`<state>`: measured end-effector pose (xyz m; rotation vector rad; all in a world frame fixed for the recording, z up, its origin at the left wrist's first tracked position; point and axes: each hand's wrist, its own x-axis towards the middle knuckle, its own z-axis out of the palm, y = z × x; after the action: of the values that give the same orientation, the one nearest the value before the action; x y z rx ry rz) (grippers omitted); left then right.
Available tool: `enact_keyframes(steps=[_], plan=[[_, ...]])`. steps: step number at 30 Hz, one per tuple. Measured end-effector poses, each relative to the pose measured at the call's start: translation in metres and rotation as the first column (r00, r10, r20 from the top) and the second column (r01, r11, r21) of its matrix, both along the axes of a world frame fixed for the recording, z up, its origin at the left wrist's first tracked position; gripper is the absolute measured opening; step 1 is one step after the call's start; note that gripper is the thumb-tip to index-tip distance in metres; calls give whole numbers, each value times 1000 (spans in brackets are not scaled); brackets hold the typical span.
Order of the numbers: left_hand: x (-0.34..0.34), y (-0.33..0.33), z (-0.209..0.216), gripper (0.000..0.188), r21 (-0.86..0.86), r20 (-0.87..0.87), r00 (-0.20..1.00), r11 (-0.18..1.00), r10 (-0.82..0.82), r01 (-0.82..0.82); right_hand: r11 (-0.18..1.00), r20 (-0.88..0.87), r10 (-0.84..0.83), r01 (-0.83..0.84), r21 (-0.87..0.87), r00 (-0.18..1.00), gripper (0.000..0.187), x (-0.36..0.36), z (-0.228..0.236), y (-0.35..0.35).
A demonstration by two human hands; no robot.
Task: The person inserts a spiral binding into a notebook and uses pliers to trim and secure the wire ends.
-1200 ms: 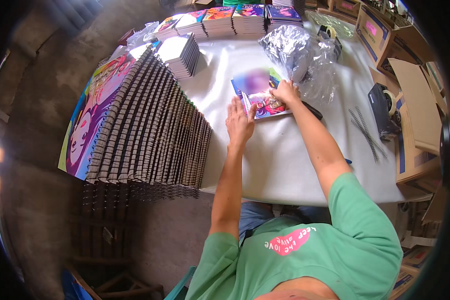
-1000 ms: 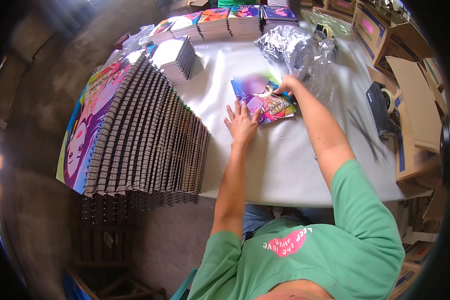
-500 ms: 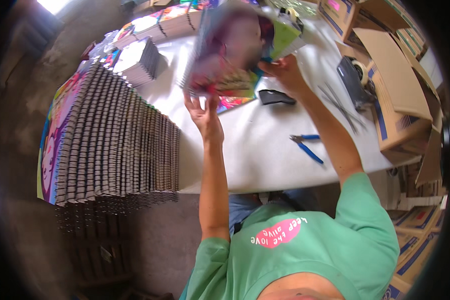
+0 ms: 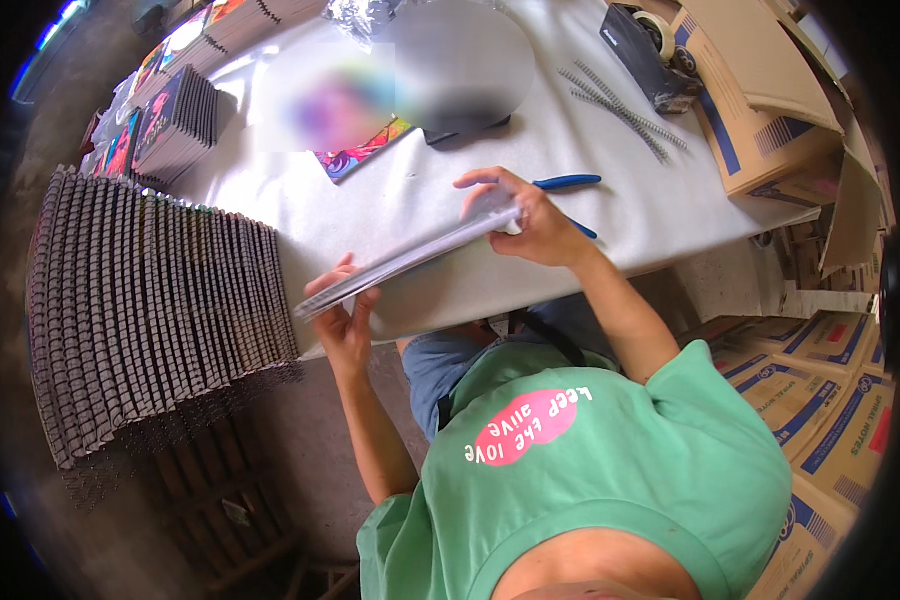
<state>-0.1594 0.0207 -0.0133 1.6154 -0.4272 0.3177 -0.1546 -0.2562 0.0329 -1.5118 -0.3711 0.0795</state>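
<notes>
Both of my hands hold one notebook in a clear plastic sleeve edge-on above the near edge of the white table. My left hand grips its lower left end. My right hand pinches its upper right end. A colourful notebook lies flat on the table beyond it, partly blurred. Blue-handled pliers lie just behind my right hand.
A long fanned row of spiral-bound notebooks fills the left side. More notebook stacks stand at the far left. Loose black spiral coils, a tape dispenser and cardboard boxes sit at right; more boxes stand below.
The notebook has been lifted off the table, raised up high, then brought down toward me and turned edge-on. My view has tilted toward the table's near edge.
</notes>
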Motion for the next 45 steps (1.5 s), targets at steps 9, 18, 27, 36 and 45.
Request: enact_keyframes(steps=[9, 18, 27, 36, 45], plan=[[9, -38, 3, 80, -112, -271, 930, 951, 249, -287, 956, -83, -247, 229, -183, 965, 43, 19, -20, 21], [-1, -95, 61, 86, 251, 584, 609, 594, 537, -764, 890, 110, -365, 381, -249, 925, 38, 16, -48, 24], [13, -114, 73, 13, 559, 552, 808, 629, 206, -541, 390, 483, -397, 620, -681, 780, 32, 79, -14, -156], [18, -111, 66, 39, 493, 609, 768, 664, 199, -563, 557, 613, -350, 683, -472, 709, 13, 65, 15, -138], [23, -117, 68, 37, 493, 605, 771, 666, 200, -560, 66, 683, 51, 680, -730, 728, 27, 100, -48, -144]])
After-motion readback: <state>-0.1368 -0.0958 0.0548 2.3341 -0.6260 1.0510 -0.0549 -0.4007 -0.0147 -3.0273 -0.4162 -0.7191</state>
